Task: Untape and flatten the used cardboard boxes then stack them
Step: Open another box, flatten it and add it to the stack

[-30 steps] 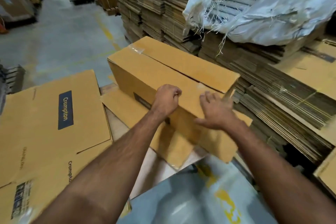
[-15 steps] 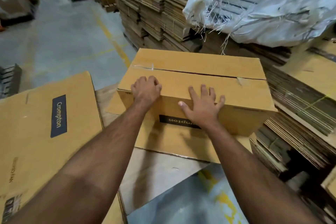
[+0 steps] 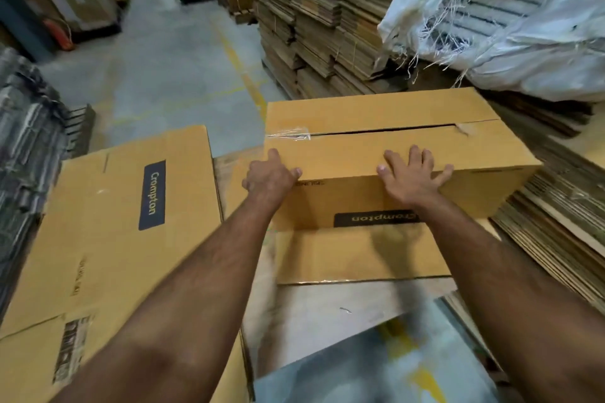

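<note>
An upright cardboard box stands at 12 o'clock from the person, its two top flaps closed with a dark slit running between them. A crumpled strip of clear tape clings to the slit's end at the 9 o'clock side, and a torn patch shows at the 3 o'clock end. The near face carries a dark label reading "Crompton" upside down, and a lower flap lies folded out flat toward 6 o'clock on the pale board beneath.

The left hand grips the box's near top corner at 9 o'clock, fingers curled over the edge with the thumb pointing along the rim. The right hand lies flat and spread on the near top edge toward 3 o'clock, fingers straight over the top flap, palm against the face; it presses rather than grasps.

At 9 o'clock from the box, just beside it, lies a flattened box with a matching dark label, resting on other sheets. At 3 o'clock sits a stack of flattened cardboard, its edges layered. Beyond the box at 12 o'clock rise tall tied bundles of cardboard, and at 1 o'clock a frayed white woven sack drapes over more of them. A grey concrete floor with a yellow line stretches away at 11 o'clock
</note>
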The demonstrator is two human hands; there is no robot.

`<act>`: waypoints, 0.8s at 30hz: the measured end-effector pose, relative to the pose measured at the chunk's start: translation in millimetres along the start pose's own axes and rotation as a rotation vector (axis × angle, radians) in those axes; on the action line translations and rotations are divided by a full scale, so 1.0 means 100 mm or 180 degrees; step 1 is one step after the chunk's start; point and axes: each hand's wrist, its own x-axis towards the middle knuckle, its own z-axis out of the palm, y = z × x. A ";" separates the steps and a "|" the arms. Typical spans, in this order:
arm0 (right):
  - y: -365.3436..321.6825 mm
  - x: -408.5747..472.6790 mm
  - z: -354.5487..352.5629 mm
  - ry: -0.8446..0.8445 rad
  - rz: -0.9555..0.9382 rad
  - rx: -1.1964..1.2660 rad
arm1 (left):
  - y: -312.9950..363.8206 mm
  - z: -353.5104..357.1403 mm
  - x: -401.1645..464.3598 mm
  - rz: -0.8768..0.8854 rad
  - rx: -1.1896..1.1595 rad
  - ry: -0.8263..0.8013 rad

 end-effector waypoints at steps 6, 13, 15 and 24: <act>-0.44 -0.20 0.05 -0.0364 -0.0179 0.0473 | 0.12 0.07 -0.49 -0.0211 0.0203 -0.0120; -0.95 -0.75 0.12 -0.1210 -0.0839 -0.0184 | 0.20 0.02 -1.00 0.0230 0.0850 -0.0384; -1.07 -0.94 0.20 -0.1028 -0.0712 -0.0245 | 0.20 -0.01 -1.12 0.0600 0.0816 -0.0464; -0.88 -1.15 0.26 -0.0530 -0.1003 -0.0295 | 0.37 -0.37 -1.09 0.0803 0.1927 -0.0492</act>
